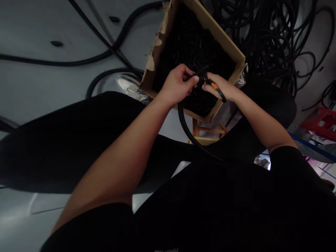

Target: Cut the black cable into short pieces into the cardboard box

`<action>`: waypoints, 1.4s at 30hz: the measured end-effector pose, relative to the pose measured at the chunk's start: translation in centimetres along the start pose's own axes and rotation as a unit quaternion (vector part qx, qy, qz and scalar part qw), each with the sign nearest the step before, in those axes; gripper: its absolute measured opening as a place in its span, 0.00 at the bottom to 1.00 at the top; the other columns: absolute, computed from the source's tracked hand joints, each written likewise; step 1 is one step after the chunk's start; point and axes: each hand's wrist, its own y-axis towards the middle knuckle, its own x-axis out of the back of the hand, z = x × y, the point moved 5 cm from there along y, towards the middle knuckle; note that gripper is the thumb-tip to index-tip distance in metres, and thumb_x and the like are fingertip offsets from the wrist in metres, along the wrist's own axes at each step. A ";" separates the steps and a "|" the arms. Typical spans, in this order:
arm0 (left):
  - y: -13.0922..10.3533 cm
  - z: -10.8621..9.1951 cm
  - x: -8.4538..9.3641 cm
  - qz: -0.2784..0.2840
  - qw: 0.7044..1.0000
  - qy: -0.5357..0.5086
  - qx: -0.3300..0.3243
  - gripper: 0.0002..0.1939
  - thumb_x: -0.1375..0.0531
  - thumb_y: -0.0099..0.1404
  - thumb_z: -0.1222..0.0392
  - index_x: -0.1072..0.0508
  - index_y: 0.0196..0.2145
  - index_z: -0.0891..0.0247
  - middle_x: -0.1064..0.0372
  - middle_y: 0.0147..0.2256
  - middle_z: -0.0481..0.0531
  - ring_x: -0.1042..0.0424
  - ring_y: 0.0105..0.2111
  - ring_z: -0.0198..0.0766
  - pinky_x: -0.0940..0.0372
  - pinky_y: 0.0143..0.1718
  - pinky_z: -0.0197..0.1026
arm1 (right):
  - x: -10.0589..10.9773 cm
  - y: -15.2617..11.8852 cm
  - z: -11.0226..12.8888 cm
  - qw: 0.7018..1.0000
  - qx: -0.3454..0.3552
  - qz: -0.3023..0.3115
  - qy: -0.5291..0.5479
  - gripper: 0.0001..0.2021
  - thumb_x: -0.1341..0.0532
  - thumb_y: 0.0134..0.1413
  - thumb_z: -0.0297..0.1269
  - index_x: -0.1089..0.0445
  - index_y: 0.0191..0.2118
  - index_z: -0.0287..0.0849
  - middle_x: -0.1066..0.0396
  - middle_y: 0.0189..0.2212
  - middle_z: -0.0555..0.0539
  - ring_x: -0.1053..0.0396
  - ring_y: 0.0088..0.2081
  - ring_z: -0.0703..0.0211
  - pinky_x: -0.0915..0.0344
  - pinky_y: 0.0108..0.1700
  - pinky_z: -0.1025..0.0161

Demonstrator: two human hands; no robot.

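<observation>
Over a cardboard box (215, 31), my left hand (180, 85) pinches a black hose (185, 126). The hose hangs below that hand and curves down across my lap. Close on the right, my right hand (220, 84) is closed around a hand tool with black-and-orange handles (215, 86). Its dark front end lies near my left fingertips and blends into the background, so its exact kind is unclear. Inside the box, beneath both hands, lies a heap of small black pieces (194, 45), too dark to make out singly.
Tangled black hoses (273, 45) are piled right of the box. Another long hose (65, 63) crosses the grey floor at left, near my shoe (128, 85). A small wooden stool (207, 140) shows below the box, and a red plastic stool (321, 122) stands far right.
</observation>
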 end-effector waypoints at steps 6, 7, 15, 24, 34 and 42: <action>0.1 -0.9 0.6 -0.010 0.999 0.028 -0.026 0.23 0.23 0.85 0.45 0.32 0.44 0.54 0.27 0.31 0.44 0.23 0.40 0.42 0.29 0.44 0.44 | -0.6 -0.2 0.6 1.000 0.003 -0.009 0.008 0.21 0.33 0.89 0.60 0.31 0.48 0.48 0.25 0.41 0.49 0.25 0.47 0.54 0.19 0.55 0.56; 0.1 -0.9 0.8 -0.017 0.999 0.035 -0.028 0.22 0.24 0.85 0.44 0.32 0.44 0.54 0.27 0.31 0.45 0.22 0.41 0.43 0.28 0.44 0.44 | -0.7 -0.3 0.7 1.000 -0.006 -0.011 0.004 0.23 0.33 0.89 0.63 0.32 0.47 0.49 0.27 0.40 0.50 0.26 0.46 0.54 0.20 0.53 0.58; 0.7 -0.3 1.2 -0.032 0.998 0.051 -0.024 0.17 0.27 0.84 0.49 0.31 0.43 0.53 0.28 0.30 0.47 0.22 0.39 0.44 0.31 0.40 0.44 | -0.4 -0.6 0.9 0.999 -0.037 0.002 0.001 0.20 0.30 0.87 0.57 0.31 0.46 0.48 0.30 0.35 0.53 0.29 0.40 0.56 0.26 0.45 0.61; -0.6 -1.5 1.1 0.045 0.997 0.006 0.067 0.17 0.37 0.97 0.50 0.33 0.46 0.56 0.33 0.32 0.44 0.38 0.30 0.36 0.39 0.39 0.42 | 1.4 -0.8 0.4 0.997 -0.017 0.066 0.030 0.07 0.29 0.80 0.39 0.26 0.50 0.46 0.31 0.33 0.57 0.32 0.35 0.60 0.31 0.43 0.62; -0.5 -1.1 0.8 0.076 0.995 0.028 0.051 0.16 0.39 0.97 0.55 0.30 0.44 0.57 0.30 0.34 0.47 0.37 0.28 0.36 0.40 0.34 0.41 | 3.1 -1.2 1.6 0.996 -0.051 0.076 0.004 0.04 0.28 0.74 0.28 0.21 0.43 0.41 0.30 0.33 0.56 0.36 0.37 0.62 0.37 0.45 0.61; -0.7 -0.8 -0.6 0.077 0.996 -0.004 0.049 0.18 0.24 0.83 0.63 0.31 0.49 0.56 0.23 0.34 0.46 0.26 0.28 0.36 0.35 0.31 0.38 | 0.4 -0.6 -0.2 0.982 -0.087 0.010 0.165 0.31 0.28 0.83 0.74 0.30 0.54 0.49 0.29 0.37 0.54 0.24 0.37 0.57 0.22 0.42 0.60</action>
